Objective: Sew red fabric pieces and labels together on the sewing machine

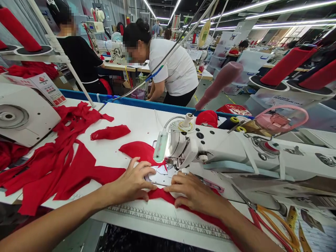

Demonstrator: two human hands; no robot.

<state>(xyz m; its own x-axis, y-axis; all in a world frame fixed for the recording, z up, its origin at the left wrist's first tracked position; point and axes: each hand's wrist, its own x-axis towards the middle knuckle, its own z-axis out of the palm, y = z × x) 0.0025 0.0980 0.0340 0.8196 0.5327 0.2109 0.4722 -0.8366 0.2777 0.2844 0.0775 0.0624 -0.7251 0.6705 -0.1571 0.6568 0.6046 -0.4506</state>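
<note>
My left hand [133,182] lies flat on a strip of red fabric [162,194] just left of the sewing machine's needle plate [161,176], fingers stretched out and pressing down. My right hand [195,194] rests on the same strip to the right, fingers extended along the cloth toward the presser foot [174,164]. The white sewing machine [236,150] stands right behind my hands, its lamp [160,147] lit. A further red piece [140,150] lies behind the needle.
A pile of red cut pieces [60,157] covers the table's left side, with a loose piece [110,133] beyond it. Scissors with orange handles [270,224] lie at right. Red thread cones [286,66] stand on racks. Two people work at tables behind.
</note>
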